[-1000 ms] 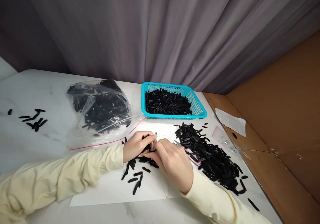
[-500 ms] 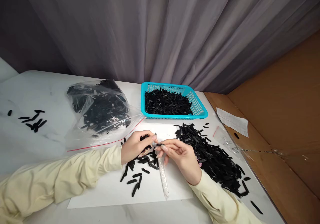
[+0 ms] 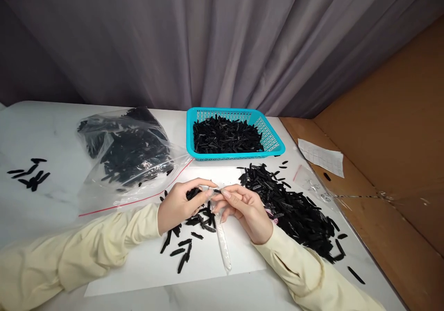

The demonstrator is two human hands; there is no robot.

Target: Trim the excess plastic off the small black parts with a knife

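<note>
Strip [image 3: 217, 191] pinched by right hand [image 3: 248, 211] could be dropped toward six o'clock through fingertip slip, left hand's [image 3: 176, 207] grip being unclear.

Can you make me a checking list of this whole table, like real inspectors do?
Surface: white marbled tabletop with a white sheet lying on it.
Job's things: black pieces in the turquoise basket, in the clear plastic bag, and in a big pile on the right; a white stick-shaped item reaches under the hands.
Clutter: loose pieces far left; paper slip at the right edge; something pink, mostly buried.
Hands: right hand pinches one black piece; left hand curls beside it, its grip unclear.
Cables: nothing seen.
Surroundings: grey curtain behind, brown cardboard on the right.
</note>
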